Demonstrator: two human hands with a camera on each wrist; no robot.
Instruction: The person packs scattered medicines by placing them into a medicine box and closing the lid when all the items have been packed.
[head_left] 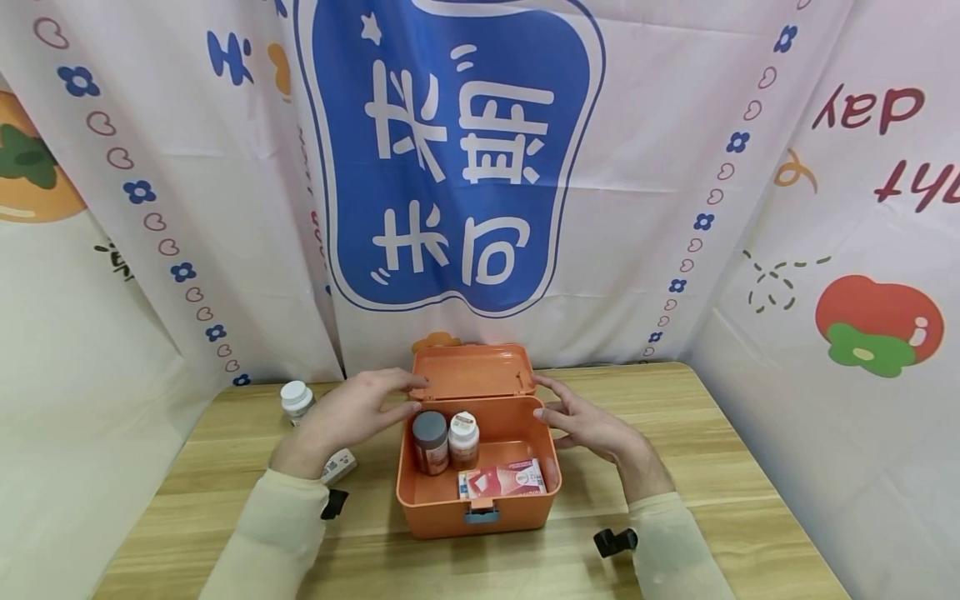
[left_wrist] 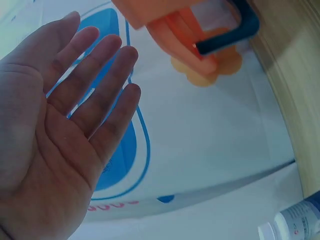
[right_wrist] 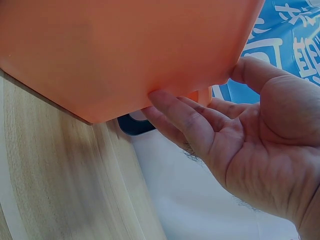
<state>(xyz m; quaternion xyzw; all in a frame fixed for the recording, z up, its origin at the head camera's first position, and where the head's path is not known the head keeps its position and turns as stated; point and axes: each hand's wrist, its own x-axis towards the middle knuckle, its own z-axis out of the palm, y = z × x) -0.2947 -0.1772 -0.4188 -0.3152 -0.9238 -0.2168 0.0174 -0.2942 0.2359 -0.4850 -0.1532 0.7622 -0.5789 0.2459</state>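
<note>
An orange storage box (head_left: 435,518) stands on the table with its lid (head_left: 472,372) raised at the back. Inside are a grey-capped bottle (head_left: 431,431), a white-capped bottle (head_left: 464,433) and a red-and-white packet (head_left: 504,481). My left hand (head_left: 352,412) is near the box's back left corner, its fingers extended and its palm bare in the left wrist view. On the other side, fingertips of my right hand (right_wrist: 265,125) touch the box's right wall, with the thumb by the back corner. A blue latch (head_left: 482,517) sits on the front.
Left of the box, a white bottle (head_left: 297,400) stands behind my left wrist, and a small white carton (head_left: 339,465) lies partly hidden by that arm. Printed curtains (head_left: 615,250) rise behind the wooden table (head_left: 720,500).
</note>
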